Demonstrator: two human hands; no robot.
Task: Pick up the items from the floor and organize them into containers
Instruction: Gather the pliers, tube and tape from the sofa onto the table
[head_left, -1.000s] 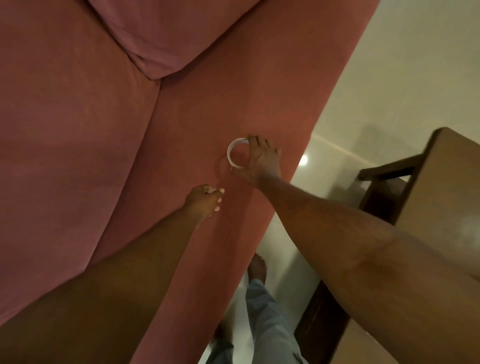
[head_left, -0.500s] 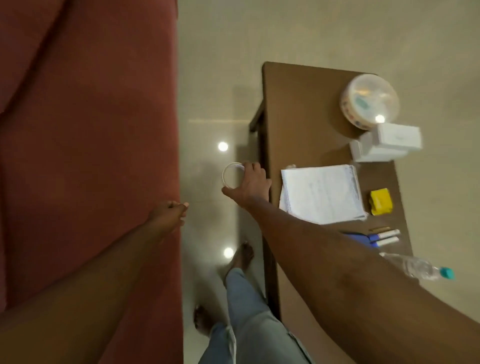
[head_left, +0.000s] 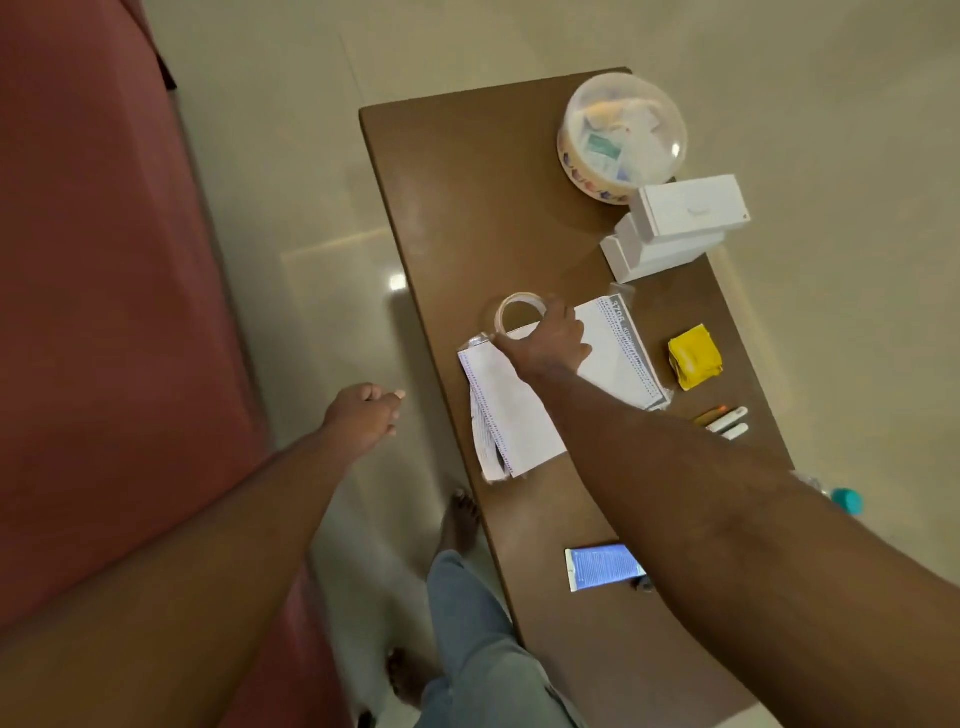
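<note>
My right hand (head_left: 545, 340) grips a roll of clear tape (head_left: 519, 312), a pale ring held over the brown table (head_left: 467, 197), above the far edge of a white notepad (head_left: 524, 410). My left hand (head_left: 363, 410) hangs over the floor between the sofa and the table, fingers curled loosely with nothing in them. A round clear container (head_left: 621, 140) with a lid and several small items inside stands at the table's far end. Beside it lie two stacked white boxes (head_left: 675, 223).
A red sofa (head_left: 93, 312) fills the left side. On the table lie a yellow packet (head_left: 693, 356), markers (head_left: 727, 421), a lit phone (head_left: 602, 566) and a bottle with a teal cap (head_left: 847, 501). My legs and bare feet (head_left: 460, 519) stand on the glossy tiled floor (head_left: 291, 197).
I have turned from the sofa to the table. My right hand carried the tape roll off the sofa, across the floor gap and over the notepad. My left hand stayed low.
</note>
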